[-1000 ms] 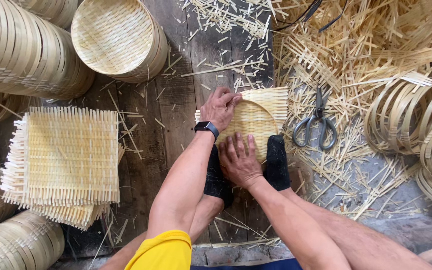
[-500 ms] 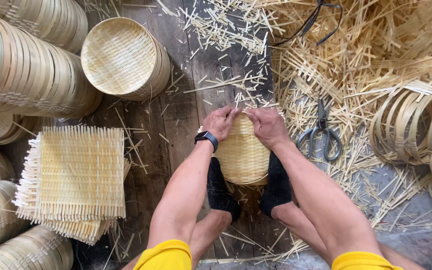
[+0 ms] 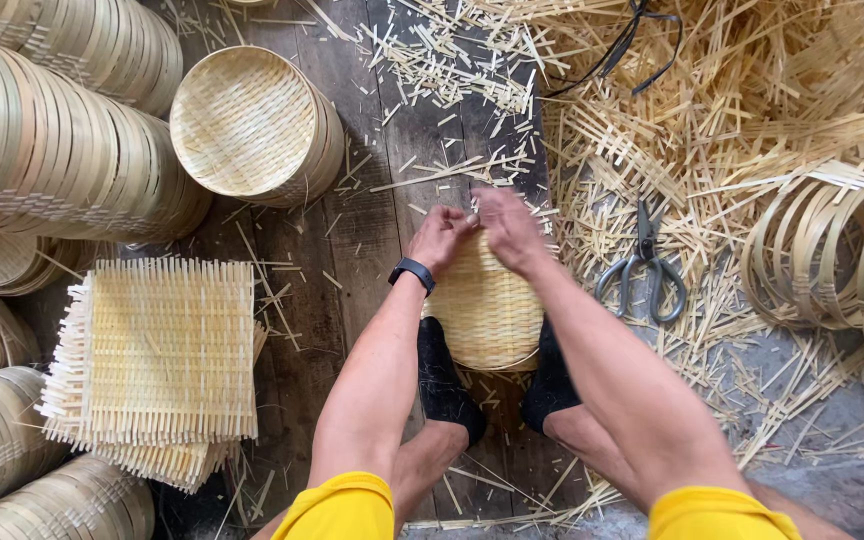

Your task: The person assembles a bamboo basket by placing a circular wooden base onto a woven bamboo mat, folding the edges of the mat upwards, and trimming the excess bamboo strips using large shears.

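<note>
Now left hand, right hand together atop woven basket, formerly apart

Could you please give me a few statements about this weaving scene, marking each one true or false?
1. Both hands, the left hand and the right hand, are on the far edge of the round woven tray. True.
2. The scissors are in the right hand. False: they lie on the bamboo scraps to the right of that hand.
3. A black wristband is on the left wrist. True.
4. The stack of square woven mats lies to the right of the tray. False: it lies to the left.
5. The tray sits between two feet in black socks. True.
</note>
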